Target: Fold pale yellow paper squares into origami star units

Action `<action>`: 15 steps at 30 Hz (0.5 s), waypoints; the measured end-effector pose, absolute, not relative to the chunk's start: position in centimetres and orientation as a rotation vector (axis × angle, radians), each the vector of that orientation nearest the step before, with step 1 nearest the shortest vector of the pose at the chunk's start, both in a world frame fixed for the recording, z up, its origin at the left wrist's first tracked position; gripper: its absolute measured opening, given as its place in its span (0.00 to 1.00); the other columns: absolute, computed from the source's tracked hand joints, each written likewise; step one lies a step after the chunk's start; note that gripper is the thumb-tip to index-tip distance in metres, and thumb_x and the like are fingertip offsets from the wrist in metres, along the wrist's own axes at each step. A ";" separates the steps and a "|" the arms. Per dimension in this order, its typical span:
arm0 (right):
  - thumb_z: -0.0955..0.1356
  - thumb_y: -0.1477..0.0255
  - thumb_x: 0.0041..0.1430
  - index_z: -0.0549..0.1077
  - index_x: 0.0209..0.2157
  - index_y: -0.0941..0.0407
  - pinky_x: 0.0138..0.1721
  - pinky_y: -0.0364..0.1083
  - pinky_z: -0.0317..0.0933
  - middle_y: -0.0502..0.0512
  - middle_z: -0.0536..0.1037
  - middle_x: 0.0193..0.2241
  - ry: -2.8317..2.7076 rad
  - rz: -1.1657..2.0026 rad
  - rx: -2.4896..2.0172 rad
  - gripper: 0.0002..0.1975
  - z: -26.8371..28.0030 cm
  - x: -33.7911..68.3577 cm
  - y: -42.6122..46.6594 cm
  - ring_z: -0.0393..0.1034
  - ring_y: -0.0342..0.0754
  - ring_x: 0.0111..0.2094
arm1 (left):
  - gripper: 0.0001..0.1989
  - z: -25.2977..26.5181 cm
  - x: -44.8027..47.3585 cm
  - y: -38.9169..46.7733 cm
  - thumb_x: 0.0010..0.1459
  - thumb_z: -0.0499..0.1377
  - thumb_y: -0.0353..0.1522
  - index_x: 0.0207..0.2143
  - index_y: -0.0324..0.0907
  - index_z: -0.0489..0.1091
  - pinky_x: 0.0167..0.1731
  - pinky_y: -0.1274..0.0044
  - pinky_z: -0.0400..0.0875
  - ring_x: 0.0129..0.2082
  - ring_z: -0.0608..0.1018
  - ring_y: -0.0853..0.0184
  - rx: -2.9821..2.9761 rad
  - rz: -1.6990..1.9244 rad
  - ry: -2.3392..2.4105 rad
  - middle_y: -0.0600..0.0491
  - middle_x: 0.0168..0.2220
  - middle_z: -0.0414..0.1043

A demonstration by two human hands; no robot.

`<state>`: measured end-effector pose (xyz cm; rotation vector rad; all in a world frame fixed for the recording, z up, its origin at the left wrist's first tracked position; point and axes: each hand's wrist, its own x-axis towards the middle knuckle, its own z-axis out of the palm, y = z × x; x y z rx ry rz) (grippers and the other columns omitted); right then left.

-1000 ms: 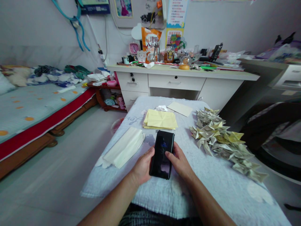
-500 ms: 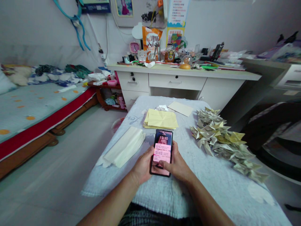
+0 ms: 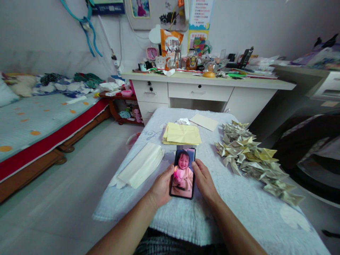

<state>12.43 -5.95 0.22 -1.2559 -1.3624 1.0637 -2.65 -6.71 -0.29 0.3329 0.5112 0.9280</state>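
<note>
A black-edged smartphone (image 3: pixel 182 177) is held upright over the cloth-covered table (image 3: pixel 233 212), its lit screen filled with a photo of a person in pink. My left hand (image 3: pixel 162 186) grips its left edge, with the thumb along the side. Against the right edge, my right hand (image 3: pixel 205 180) is closed too, its thumb near the upper side of the phone. Fingers behind the phone are hidden. Just beyond it lies a stack of yellow paper sheets (image 3: pixel 183 134). White folded paper (image 3: pixel 143 164) rests to the left.
Several folded paper pieces (image 3: pixel 247 152) form a long pile on the right. A pale sheet (image 3: pixel 204 122) and crumpled white paper (image 3: pixel 183 121) lie at the back. Behind stands a cluttered white desk (image 3: pixel 199 90); a bed (image 3: pixel 39 120) is at left, a washing machine (image 3: pixel 318 124) at right.
My right thumb has moved off the screen to the phone's right edge. The lock screen's clock and notifications have given way to a plain photo.
</note>
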 end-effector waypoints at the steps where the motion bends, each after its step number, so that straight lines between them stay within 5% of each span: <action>1: 0.59 0.58 0.64 0.68 0.34 0.55 0.38 0.45 0.62 0.50 0.72 0.30 -1.361 1.056 -1.263 0.16 0.3 12.4 -6.0 0.66 0.48 0.34 | 0.22 -0.3 -2.6 -6.7 0.61 0.55 0.38 0.54 0.39 0.66 0.45 0.69 0.69 0.41 0.79 0.60 0.330 0.925 0.511 0.45 0.41 0.77; 9: 0.66 0.60 0.58 0.64 0.48 0.55 0.45 0.48 0.62 0.55 0.74 0.42 -1.436 1.048 -1.221 0.20 -0.1 11.9 -6.5 0.68 0.51 0.43 | 0.21 -0.1 -2.8 -6.8 0.60 0.56 0.38 0.54 0.39 0.67 0.47 0.70 0.68 0.43 0.78 0.59 0.305 0.984 0.565 0.45 0.43 0.77; 15: 0.70 0.58 0.51 0.64 0.46 0.56 0.41 0.50 0.62 0.57 0.75 0.38 -1.442 0.879 -1.475 0.25 0.4 10.4 -6.7 0.70 0.54 0.39 | 0.20 -0.2 -2.7 -7.0 0.59 0.57 0.38 0.53 0.42 0.67 0.47 0.70 0.68 0.43 0.78 0.60 0.338 1.030 0.575 0.46 0.44 0.76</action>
